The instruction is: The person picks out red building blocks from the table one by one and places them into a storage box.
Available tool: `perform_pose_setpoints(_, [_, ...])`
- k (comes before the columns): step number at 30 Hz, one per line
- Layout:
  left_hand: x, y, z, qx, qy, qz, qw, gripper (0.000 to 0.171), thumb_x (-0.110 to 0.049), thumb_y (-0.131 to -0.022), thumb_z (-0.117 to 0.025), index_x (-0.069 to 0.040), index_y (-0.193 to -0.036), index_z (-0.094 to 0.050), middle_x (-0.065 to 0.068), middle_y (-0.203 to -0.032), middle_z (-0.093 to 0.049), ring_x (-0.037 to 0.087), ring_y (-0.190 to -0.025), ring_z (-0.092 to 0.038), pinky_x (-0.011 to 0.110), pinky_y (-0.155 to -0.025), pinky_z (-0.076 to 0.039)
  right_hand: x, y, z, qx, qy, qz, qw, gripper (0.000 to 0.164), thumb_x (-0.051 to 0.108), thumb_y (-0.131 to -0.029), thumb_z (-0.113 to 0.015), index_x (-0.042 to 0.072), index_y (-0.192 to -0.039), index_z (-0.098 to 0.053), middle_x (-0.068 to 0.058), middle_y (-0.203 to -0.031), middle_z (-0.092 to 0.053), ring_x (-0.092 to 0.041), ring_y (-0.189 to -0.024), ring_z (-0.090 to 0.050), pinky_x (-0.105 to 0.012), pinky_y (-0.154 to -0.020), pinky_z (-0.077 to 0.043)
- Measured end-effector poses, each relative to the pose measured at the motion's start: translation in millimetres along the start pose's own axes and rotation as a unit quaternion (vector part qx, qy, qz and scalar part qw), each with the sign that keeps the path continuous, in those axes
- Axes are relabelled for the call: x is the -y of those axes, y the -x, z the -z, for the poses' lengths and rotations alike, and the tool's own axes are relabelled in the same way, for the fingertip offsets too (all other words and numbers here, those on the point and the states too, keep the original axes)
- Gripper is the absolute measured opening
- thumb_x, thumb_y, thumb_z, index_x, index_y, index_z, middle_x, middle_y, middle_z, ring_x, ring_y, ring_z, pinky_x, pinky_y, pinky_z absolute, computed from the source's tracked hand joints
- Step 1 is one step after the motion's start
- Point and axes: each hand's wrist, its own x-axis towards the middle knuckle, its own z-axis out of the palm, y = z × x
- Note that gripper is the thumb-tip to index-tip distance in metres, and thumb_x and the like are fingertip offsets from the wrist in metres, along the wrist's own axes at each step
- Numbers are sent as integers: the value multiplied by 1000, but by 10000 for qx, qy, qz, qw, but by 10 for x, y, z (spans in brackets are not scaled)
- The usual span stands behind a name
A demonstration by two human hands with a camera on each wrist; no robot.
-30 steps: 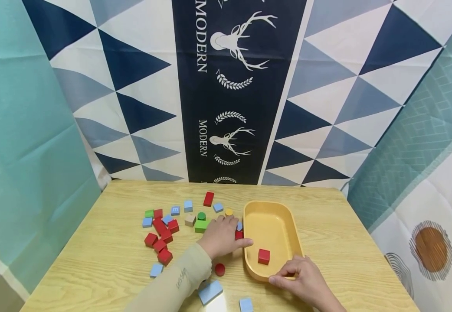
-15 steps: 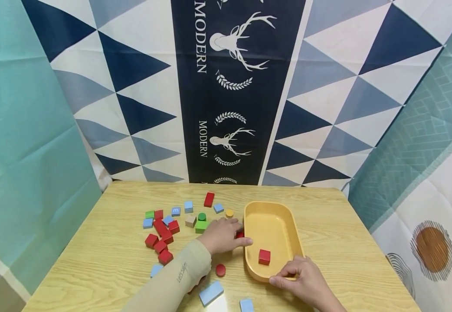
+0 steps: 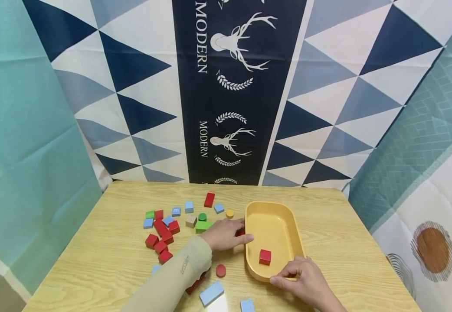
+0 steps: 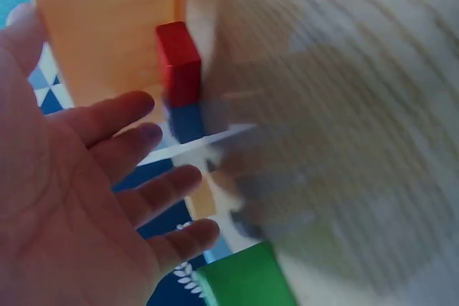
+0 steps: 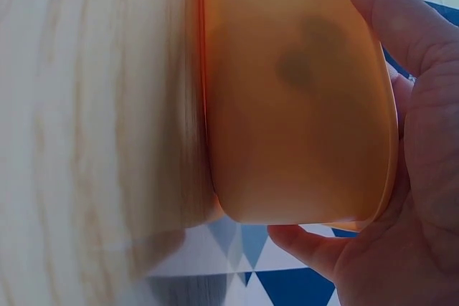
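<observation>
As head view shows, right hand (image 3: 303,279) pinches the yellow tray (image 3: 265,225) at five o'clock, left hand (image 3: 225,236) at nine is loose. Left wrist: nothing held, red block (image 4: 183,69) at one o'clock beside tray. Right wrist: tray gripped; slackening plus nudges might skid it.

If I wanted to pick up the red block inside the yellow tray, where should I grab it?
Probably pinch two opposite upright sides of the red block, coming down from above. It's boxy with flat faces, and nothing sits on top. The yellow tray has walls all around, so reaching in sideways looks harder. The right hand holds the tray's near right corner.
</observation>
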Motion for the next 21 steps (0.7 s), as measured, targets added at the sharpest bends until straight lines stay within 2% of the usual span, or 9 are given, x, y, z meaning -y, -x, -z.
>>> perform_pose_setpoints(5, [35,-3,-31,74,267,-111,9996,67,-62,-101,-35,-20,-152,-39,-4,-143,-50,15,-120,-49,42,-102,-44,0,-2,-6,84,-27,-136,9999,16,58,-75,-77,45,-66,-70,25,-64,-59,-5,-64,-47,-31,-65,-31])
perform_pose_setpoints(8, [51,37,-33,51,154,-181,9997,58,-51,-106,-32,-15,-151,-41,0,-146,-46,20,-126,-45,45,-105,-40,13,-14,-3,157,-77,-262,9995,17,60,-74,-76,45,-66,-70,25,-65,-59,-6,-66,-48,-32,-67,-32])
perform_pose_setpoints(11, [72,96,-37,107,-154,-175,9997,49,-38,-109,-32,-12,-149,-44,4,-150,-41,24,-130,-39,48,-108,-36,26,-24,1,227,-115,-308,9992,18,60,-74,-75,45,-67,-71,25,-65,-60,-6,-66,-48,-35,-71,-32])
perform_pose_setpoints(13, [84,129,-40,120,-367,-161,9991,44,-33,-108,-39,-12,-146,-49,5,-149,-43,24,-130,-40,47,-108,-36,28,-24,6,222,-101,-286,9993,18,61,-74,-75,46,-66,-71,25,-65,-60,-6,-66,-48,-35,-71,-32])
perform_pose_setpoints(14, [91,137,-48,71,-484,-196,9986,41,-31,-106,-44,-12,-142,-53,4,-145,-48,23,-126,-44,45,-106,-40,28,-23,9,196,-88,-261,9994,18,61,-74,-75,46,-66,-70,25,-64,-59,-6,-66,-48,-35,-71,-32])
perform_pose_setpoints(17, [98,145,-65,-146,-744,-216,9969,31,-28,-98,-63,-14,-125,-65,0,-123,-63,17,-110,-55,37,-96,-48,24,-15,17,116,-47,-222,9997,18,60,-74,-76,45,-66,-70,25,-64,-59,-7,-65,-48,-33,-69,-31])
perform_pose_setpoints(20, [88,149,-82,-335,-888,-111,9954,26,-24,-89,-75,-16,-113,-68,-3,-103,-66,13,-96,-57,31,-87,-52,23,-9,14,126,-80,-272,9995,18,60,-73,-76,45,-66,-70,25,-64,-59,-6,-65,-48,-33,-69,-31])
perform_pose_setpoints(21, [80,156,-83,-340,-903,-34,9953,26,-22,-88,-76,-16,-112,-68,-3,-103,-66,12,-96,-57,31,-87,-52,22,-7,12,148,-91,-291,9994,17,60,-73,-76,45,-66,-71,25,-64,-59,-6,-66,-48,-33,-69,-31])
